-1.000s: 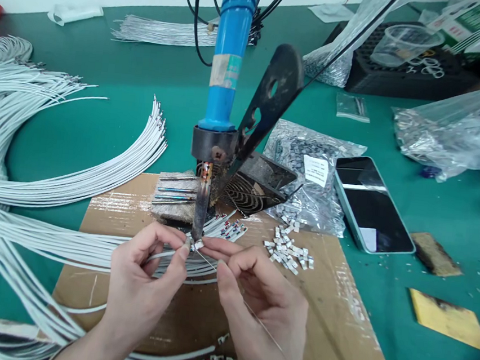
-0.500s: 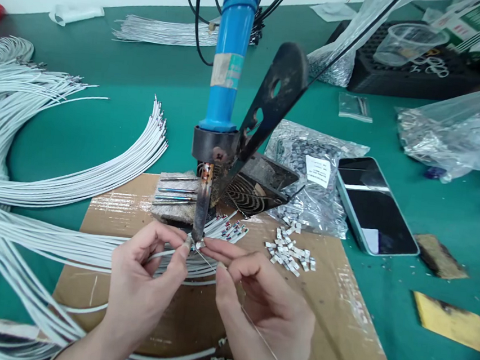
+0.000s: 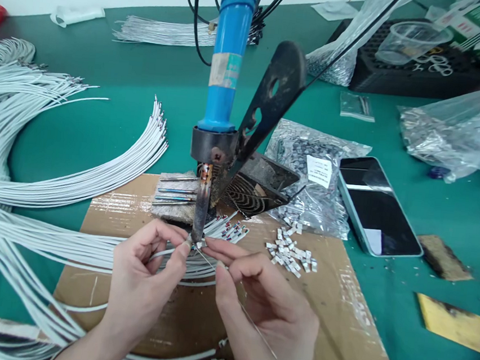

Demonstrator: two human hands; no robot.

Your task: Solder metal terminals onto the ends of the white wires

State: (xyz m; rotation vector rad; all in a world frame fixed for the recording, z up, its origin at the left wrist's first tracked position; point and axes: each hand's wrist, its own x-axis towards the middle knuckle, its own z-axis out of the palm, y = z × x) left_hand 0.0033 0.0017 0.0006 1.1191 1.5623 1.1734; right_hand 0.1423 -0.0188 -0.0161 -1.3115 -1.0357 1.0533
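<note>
By soldering iron [image 3: 221, 102] | left hand [image 3: 143, 278] curled, pinching cable [image 3: 165, 252] | right hand [image 3: 268, 299] curled, pinching thin wire [image 3: 259, 333]

It's all shot from one head-worn cam, aimed forward and down, left hand [image 3: 144, 283] and right hand [image 3: 268, 304] caught pretty near.

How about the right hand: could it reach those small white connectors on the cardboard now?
Probably yes: only bare cardboard shows between the right hand and the small white connectors, though it would likely have to release the solder wire first.
</note>
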